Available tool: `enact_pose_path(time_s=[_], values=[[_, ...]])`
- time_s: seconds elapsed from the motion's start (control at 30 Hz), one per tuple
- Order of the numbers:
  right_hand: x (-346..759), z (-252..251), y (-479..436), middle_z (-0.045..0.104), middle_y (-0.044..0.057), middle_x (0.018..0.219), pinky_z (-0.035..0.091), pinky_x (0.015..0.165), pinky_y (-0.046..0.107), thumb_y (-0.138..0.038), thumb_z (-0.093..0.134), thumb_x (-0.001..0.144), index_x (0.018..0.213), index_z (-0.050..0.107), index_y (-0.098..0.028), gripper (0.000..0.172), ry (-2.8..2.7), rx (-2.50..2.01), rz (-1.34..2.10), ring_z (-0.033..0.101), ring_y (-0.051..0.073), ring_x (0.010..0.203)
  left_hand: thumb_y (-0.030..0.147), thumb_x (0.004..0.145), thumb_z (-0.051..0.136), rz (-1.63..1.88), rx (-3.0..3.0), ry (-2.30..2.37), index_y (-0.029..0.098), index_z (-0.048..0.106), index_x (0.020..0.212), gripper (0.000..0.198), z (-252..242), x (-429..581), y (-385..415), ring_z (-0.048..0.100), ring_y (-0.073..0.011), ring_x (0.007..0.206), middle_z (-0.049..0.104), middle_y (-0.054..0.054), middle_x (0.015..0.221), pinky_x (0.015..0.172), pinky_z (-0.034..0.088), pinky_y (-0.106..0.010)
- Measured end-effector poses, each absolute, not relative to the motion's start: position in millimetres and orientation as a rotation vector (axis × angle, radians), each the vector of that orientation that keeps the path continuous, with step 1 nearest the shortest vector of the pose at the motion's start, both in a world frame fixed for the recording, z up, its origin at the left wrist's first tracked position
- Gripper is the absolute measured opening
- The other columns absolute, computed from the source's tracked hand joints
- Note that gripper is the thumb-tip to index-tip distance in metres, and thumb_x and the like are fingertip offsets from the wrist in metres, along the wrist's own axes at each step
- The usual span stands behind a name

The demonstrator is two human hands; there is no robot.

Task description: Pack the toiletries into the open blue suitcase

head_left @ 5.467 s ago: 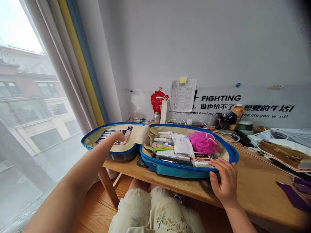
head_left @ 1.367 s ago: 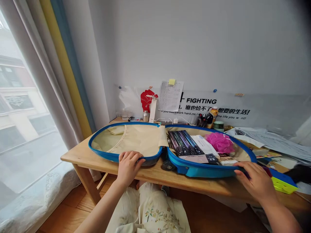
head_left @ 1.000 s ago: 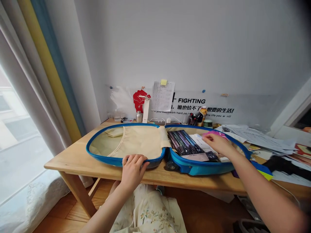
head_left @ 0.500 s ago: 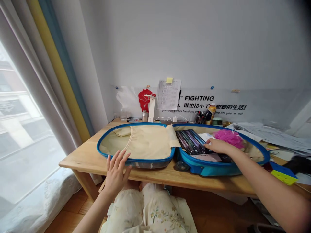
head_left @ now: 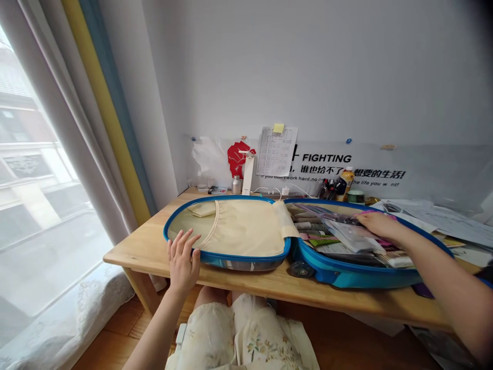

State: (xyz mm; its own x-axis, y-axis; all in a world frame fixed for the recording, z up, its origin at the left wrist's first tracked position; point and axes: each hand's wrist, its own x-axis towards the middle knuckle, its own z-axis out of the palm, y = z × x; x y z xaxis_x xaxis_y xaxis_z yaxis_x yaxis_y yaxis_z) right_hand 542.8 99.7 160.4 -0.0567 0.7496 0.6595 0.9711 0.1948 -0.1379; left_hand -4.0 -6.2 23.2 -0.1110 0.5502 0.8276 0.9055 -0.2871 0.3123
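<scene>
Right hand (head_left: 375, 224) has a flat clear-plastic pack (head_left: 330, 213) pinched by one end, probably for clearance over the rounded blue suitcase (head_left: 250, 226), left hand (head_left: 183, 264) spread open by the pale wooden surface (head_left: 148, 240)'s front edge.

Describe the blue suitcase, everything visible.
The suitcase lies open flat on the wooden table, halves side by side: blue rims, teal right wall, beige fabric-looking lining, gathered band across the left half. A dark wheel shows near the join. Tubes lie in the right half. The left hand is at the left half's near rim; contact is unclear.
</scene>
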Motion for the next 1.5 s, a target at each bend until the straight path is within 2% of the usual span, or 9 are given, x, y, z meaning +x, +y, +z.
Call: enact_pose_path(time_s=[0.1,0.2,0.3,0.4,0.6,0.83,1.13,1.33,1.5], values=[[537,179,105,0.067,0.011,0.063,0.046,0.058,0.035,-0.054,0.045,0.088,0.058,0.066,-0.021,0.049,-1.914,-1.693,-0.287,0.061,0.02,0.054,0.039,0.098,0.032,-1.362,-1.797,-1.548,0.024,0.06,0.118,0.038,19,-5,1,0.038,-0.027,0.137,0.058,-0.011,0.133,0.118,0.015,-0.052],[503,199,111,0.073,0.01,0.088,0.049,0.071,0.035,-0.048,0.036,0.093,0.086,0.075,-0.02,0.048,-1.988,-1.695,-0.15,0.068,0.023,0.078,0.039,0.098,0.03,-1.378,-1.782,-1.518,0.023,0.061,0.115,0.039,14,-6,2,0.039,-0.0265,0.136,0.059,-0.011,0.131,0.118,0.014,-0.051],[437,212,117,0.07,0.012,0.11,0.048,0.084,0.036,-0.043,0.027,0.096,0.117,0.069,-0.016,0.054,-2.165,-1.559,-0.067,0.065,0.025,0.096,0.038,0.098,0.029,-1.391,-1.778,-1.529,0.023,0.062,0.114,0.04,12,-6,1,0.039,-0.0266,0.137,0.06,-0.011,0.128,0.118,0.015,-0.051],[359,214,128,0.067,0.011,0.113,0.045,0.095,0.037,-0.035,0.028,0.096,0.126,0.064,-0.017,0.05,-2.414,-1.355,-0.04,0.061,0.023,0.105,0.039,0.097,0.03,-1.391,-1.781,-1.528,0.023,0.063,0.112,0.04,11,-6,0,0.039,-0.0268,0.137,0.061,-0.011,0.126,0.118,0.015,-0.051],[248,183,163,0.063,0.012,0.111,0.044,0.095,0.032,-0.03,0.038,0.095,0.126,0.063,-0.018,0.042,-2.668,-1.108,0.015,0.059,0.021,0.105,0.039,0.097,0.029,-1.409,-1.768,-1.523,0.023,0.064,0.109,0.04,9,-5,2,0.038,-0.0261,0.137,0.061,-0.011,0.126,0.118,0.016,-0.05],[192,153,199,0.062,0.009,0.107,0.045,0.092,0.032,-0.029,0.044,0.095,0.124,0.063,-0.02,0.036,-2.802,-0.94,0.011,0.058,0.018,0.099,0.037,0.099,0.027,-1.379,-1.749,-1.488,0.022,0.062,0.111,0.04,7,-5,1,0.039,-0.0248,0.136,0.062,-0.011,0.125,0.118,0.016,-0.049],[180,131,207,0.059,0.009,0.123,0.052,0.092,0.043,-0.04,0.057,0.091,0.121,0.058,-0.017,0.037,-2.728,-1.252,-0.059,0.059,0.02,0.107,0.036,0.098,0.028,-1.383,-1.748,-1.476,0.022,0.062,0.109,0.038,9,-4,2,0.039,-0.0251,0.137,0.062,-0.012,0.124,0.117,0.017,-0.049],[174,143,192,0.059,0.009,0.125,0.052,0.092,0.042,-0.04,0.056,0.092,0.12,0.059,-0.019,0.034,-2.672,-1.354,-0.059,0.059,0.019,0.108,0.036,0.098,0.03,-1.416,-1.708,-1.39,0.019,0.063,0.107,0.038,9,-4,5,0.041,-0.0252,0.135,0.063,-0.012,0.121,0.117,0.017,-0.047],[199,186,179,0.061,0.007,0.123,0.049,0.095,0.035,-0.037,0.054,0.093,0.114,0.062,-0.019,0.029,-2.635,-1.338,-0.056,0.06,0.017,0.108,0.036,0.099,0.029,-1.413,-1.71,-1.368,0.019,0.062,0.108,0.038,9,-4,5,0.04,-0.025,0.136,0.063,-0.012,0.119,0.118,0.016,-0.047]])
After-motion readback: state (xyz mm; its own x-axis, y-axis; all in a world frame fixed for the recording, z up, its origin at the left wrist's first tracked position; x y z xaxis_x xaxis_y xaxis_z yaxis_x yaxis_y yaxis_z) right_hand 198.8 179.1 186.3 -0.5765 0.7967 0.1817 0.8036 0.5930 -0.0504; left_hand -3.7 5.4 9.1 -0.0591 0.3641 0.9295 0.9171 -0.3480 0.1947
